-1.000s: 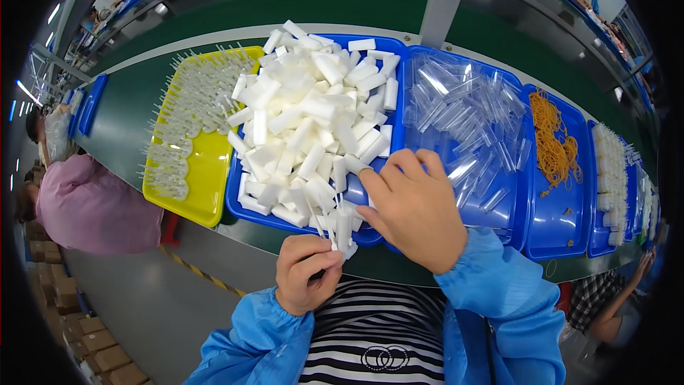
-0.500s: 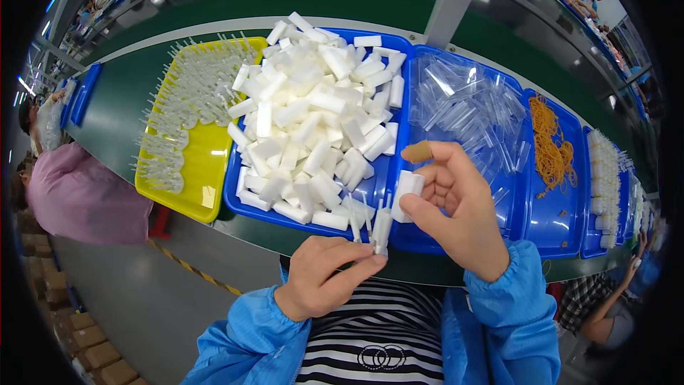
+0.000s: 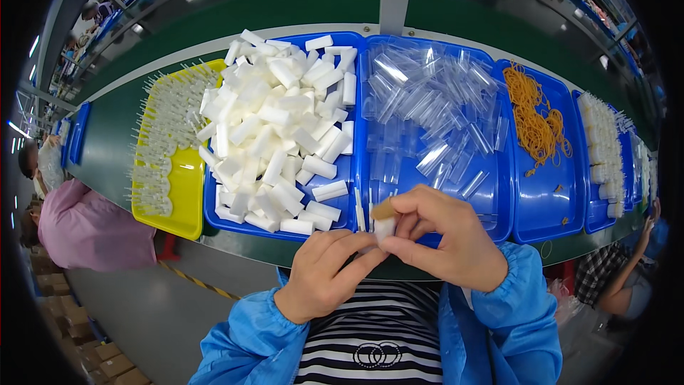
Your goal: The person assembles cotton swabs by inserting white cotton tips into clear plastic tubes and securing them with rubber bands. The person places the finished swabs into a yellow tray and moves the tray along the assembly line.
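Note:
My left hand (image 3: pixel 331 271) pinches a small white piece with thin upright rods (image 3: pixel 360 212) at the near edge of the trays. Against it, my right hand (image 3: pixel 452 239) grips a white foam block (image 3: pixel 385 228), mostly hidden by fingers. A tan finger cover (image 3: pixel 385 209) is on the right index finger. The fingertips of both hands almost meet, so how block and rods join is hidden. Just beyond, a heap of white foam blocks (image 3: pixel 274 135) fills a blue tray (image 3: pixel 347 171). Clear plastic sleeves (image 3: pixel 434 100) lie in the blue tray beside it.
At left, a yellow tray (image 3: pixel 187 196) holds several white rodded pieces (image 3: pixel 160 121). Orange rubber bands (image 3: pixel 531 114) lie in a blue tray (image 3: pixel 545 210) to the right. Beyond are stacked white pieces (image 3: pixel 602 150). A person in pink (image 3: pixel 96 224) is at far left; another in plaid (image 3: pixel 602 274) at far right.
My right hand has moved left and down, bringing the foam block to the piece in my left hand. The view has shifted, so the trays appear further left.

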Tool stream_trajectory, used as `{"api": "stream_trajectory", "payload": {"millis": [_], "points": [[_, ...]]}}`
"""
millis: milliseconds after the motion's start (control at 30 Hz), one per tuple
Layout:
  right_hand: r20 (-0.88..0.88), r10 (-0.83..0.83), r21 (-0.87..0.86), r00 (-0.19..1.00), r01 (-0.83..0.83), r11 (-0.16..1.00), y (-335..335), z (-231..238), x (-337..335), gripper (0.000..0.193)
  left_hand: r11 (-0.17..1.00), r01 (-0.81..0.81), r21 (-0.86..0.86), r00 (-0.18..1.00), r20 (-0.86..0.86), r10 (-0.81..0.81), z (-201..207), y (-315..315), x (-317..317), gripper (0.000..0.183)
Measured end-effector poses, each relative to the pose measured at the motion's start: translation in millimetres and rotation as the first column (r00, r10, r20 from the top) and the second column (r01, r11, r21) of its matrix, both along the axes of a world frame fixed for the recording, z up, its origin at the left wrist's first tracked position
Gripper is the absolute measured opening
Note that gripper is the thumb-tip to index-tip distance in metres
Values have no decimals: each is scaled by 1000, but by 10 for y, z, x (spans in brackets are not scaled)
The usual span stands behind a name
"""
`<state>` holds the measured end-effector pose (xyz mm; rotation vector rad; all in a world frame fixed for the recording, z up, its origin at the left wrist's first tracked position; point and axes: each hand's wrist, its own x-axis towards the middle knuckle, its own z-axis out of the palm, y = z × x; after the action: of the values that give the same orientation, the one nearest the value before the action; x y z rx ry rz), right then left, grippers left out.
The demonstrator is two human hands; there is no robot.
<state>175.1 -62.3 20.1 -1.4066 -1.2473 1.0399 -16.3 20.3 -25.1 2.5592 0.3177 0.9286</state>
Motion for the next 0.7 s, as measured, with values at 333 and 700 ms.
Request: {"api": "stream_trajectory", "payload": {"millis": [333,700], "points": [[-119,-446,74,887,456,887,30,-188,265,16,991,136,-1,990,-22,-136,18,-25,-35,32],[82,13,136,997,-25,990,-28,-133,211,23,959,61,-275,982,189,-8,-136,-71,-47,39]]}}
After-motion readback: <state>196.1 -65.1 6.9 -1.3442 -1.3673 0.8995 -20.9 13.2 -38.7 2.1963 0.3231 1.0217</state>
